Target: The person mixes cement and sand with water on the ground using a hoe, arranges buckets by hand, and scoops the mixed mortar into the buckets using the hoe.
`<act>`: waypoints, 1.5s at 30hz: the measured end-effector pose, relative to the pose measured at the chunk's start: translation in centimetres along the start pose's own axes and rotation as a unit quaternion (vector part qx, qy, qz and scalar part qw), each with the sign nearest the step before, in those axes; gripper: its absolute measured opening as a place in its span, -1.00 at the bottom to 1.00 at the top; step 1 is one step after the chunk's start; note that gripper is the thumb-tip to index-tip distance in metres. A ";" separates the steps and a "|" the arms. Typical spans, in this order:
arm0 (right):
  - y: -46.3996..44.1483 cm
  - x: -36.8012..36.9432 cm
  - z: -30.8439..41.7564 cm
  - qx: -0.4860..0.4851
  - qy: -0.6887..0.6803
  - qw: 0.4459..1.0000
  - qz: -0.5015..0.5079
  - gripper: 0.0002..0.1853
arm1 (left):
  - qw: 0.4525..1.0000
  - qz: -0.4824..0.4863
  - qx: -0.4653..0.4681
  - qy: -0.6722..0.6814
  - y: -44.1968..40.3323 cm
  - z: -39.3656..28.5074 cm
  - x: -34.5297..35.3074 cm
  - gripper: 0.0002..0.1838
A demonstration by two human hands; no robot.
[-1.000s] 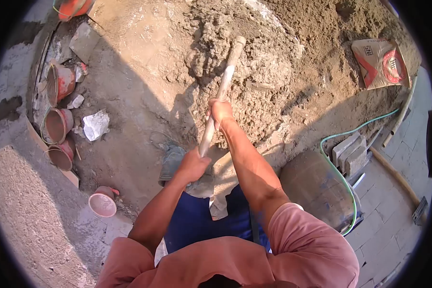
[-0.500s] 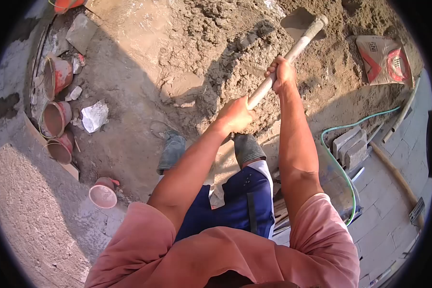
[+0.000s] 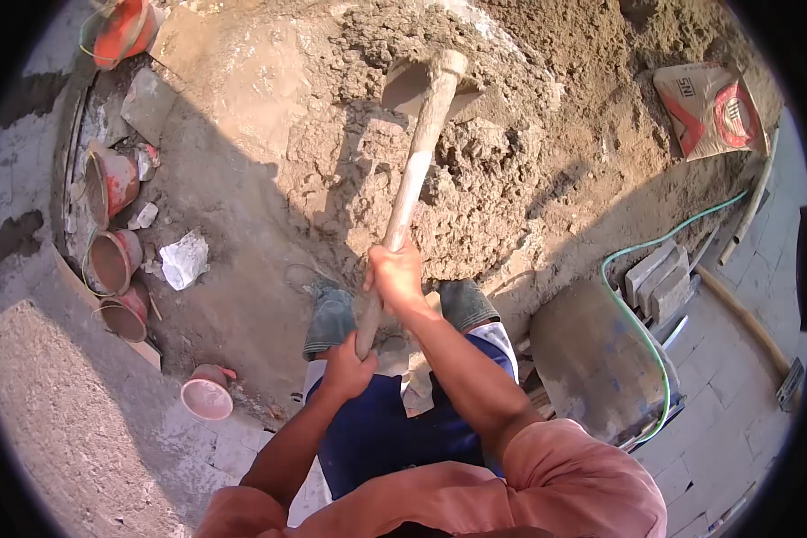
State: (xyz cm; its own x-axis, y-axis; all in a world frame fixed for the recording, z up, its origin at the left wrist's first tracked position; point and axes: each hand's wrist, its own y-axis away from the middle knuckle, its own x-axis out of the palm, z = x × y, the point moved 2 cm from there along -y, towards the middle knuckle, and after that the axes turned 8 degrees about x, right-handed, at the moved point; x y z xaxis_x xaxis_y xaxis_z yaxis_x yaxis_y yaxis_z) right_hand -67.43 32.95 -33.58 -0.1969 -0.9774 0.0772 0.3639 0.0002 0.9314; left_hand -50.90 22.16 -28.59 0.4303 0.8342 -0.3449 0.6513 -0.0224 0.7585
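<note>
Both of my hands grip the long wooden handle of a hoe (image 3: pixel 414 175). My left hand (image 3: pixel 348 369) is closed around the lower end, close to my thighs. Farther up the shaft, my right hand (image 3: pixel 394 276) is wrapped around it. The hoe's wide metal blade (image 3: pixel 407 87) sits at the far end, partly sunk in wet, lumpy mortar (image 3: pixel 475 211). That mortar spreads over the ground in front of my boots (image 3: pixel 330 318). The blade's lower edge is hidden in the mix.
Several reddish buckets (image 3: pixel 115 260) line the left side, near a white lump (image 3: pixel 185 260). A cement bag (image 3: pixel 708 109) lies at the far right. Right of my legs are a metal sheet (image 3: pixel 592 359), a green hose (image 3: pixel 632 309), stacked blocks (image 3: pixel 659 273) and another wooden-handled tool (image 3: pixel 749 332).
The hoe has swung left and its handle now points more straight ahead. Both hands have come back toward my body, the right one also moving left. The blade has shifted left across the mortar.
</note>
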 end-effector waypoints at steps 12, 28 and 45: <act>-16.3 3.1 4.9 0.022 0.133 0.991 -0.009 -0.80 | 0.977 0.034 -0.045 0.204 -13.6 -3.8 -3.3 -0.66; -21.6 11.1 26.1 -0.291 0.443 0.845 -0.076 -0.72 | 0.594 0.229 0.209 0.742 -32.5 -12.4 -6.4 -0.85; 7.0 1.8 -9.0 0.068 0.375 0.920 0.094 -0.52 | 0.766 0.080 -0.143 0.622 8.6 -1.5 1.5 -0.87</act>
State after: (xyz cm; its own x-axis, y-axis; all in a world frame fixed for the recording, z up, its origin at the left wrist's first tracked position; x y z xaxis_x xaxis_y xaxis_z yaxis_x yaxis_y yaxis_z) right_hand -57.08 29.24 -30.15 0.5591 -0.8288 0.0228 0.1994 0.1611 0.9666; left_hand -45.58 24.02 -21.79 -0.5540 0.7172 0.4228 0.4121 -0.2050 0.8878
